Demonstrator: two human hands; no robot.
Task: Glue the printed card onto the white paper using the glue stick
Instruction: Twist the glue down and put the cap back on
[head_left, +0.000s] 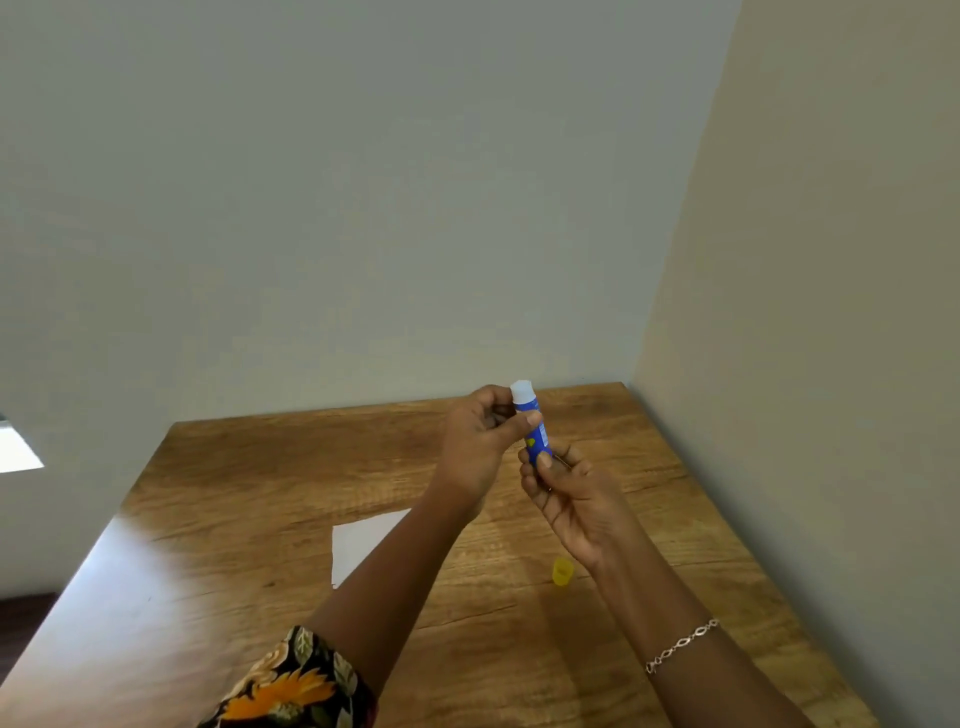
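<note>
I hold a blue glue stick (535, 431) upright above the wooden table (249, 467), its white glue tip bare at the top. My left hand (480, 447) pinches the upper part of the tube between thumb and fingers. My right hand (571, 493) grips its lower end from below. The stick's yellow cap (562, 570) stands on the table under my right wrist. A white paper (363, 540) lies flat on the table, partly hidden by my left forearm. No printed card shows in this view.
The table sits in a corner, with a grey wall behind and a beige wall on the right. Its left edge drops to a dark floor. A bracelet circles my right wrist, and a floral sleeve covers my left upper arm.
</note>
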